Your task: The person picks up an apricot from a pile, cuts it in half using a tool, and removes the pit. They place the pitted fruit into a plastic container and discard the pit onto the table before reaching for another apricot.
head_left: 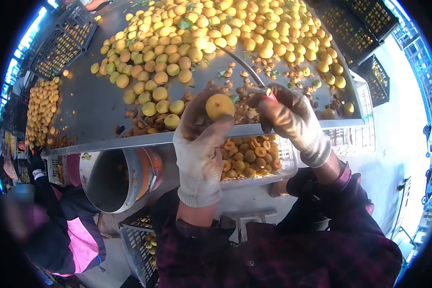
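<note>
My left hand [199, 129], in a stained white glove, holds a yellow apricot [220, 106] between thumb and fingers, over the near edge of the metal table [81, 103]. To its right, my gloved right hand [290, 115] is closed around the handle of a small tool [270, 93], whose pink end shows at the fingers; its working end is hard to make out. The tool and the fruit are apart. Below both hands, a white basket [287, 168] holds halved and whole apricots [248, 156]. Stones and scraps [247, 115] lie on the table behind my hands.
A large pile of apricots [177, 43] covers the table's far part. Dark crates [65, 41] stand at the left and right. A bucket [141, 177] stands below the table edge, beside a co-worker [77, 230]. A small stool [254, 216] is below me.
</note>
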{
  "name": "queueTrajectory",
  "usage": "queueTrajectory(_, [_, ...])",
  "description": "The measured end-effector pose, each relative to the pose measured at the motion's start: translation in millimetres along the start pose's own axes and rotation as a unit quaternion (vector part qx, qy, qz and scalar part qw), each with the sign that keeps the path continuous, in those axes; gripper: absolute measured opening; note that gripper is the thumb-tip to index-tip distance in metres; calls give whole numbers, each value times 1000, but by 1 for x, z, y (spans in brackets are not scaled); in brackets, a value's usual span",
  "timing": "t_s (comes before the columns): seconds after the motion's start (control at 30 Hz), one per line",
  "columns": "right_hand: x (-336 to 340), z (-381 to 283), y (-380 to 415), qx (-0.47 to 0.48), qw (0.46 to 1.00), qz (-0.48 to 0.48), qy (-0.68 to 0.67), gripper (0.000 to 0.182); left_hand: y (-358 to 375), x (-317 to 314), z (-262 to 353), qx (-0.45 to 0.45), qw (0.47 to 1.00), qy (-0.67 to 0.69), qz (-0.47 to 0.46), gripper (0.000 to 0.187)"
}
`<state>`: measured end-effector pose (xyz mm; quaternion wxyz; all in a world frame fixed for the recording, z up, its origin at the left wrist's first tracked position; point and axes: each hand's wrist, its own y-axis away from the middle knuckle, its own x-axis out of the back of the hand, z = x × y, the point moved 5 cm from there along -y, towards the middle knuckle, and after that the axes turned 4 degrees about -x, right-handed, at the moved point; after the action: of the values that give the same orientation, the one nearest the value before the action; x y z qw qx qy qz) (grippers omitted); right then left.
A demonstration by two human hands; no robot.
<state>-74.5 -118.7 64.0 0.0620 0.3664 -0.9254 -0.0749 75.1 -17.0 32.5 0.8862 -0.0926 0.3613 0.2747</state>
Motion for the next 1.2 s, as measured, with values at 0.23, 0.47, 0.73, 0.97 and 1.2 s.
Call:
queueTrajectory(0.23, [16, 17, -1, 21, 999, 41, -4, 39, 5, -37, -23, -96, 931, -310, -166, 72])
queueTrajectory(0.47, [20, 20, 5, -41, 997, 46, -36, 39, 8, -39, -25, -108, 926, -347, -100, 61])
queueTrajectory(0.73, [48, 17, 19, -8, 999, -49, 12, 50, 3, -26, -7, -38, 978, -164, -120, 52])
queueTrajectory(0.97, [43, 26, 27, -33, 977, -139, 159, 53, 9, -23, 1, -29, 952, -269, -145, 69])
queueTrajectory(1.2, [44, 29, 31, -17, 972, -150, 180, 45, 8, -25, -2, -3, 967, -226, -122, 70])
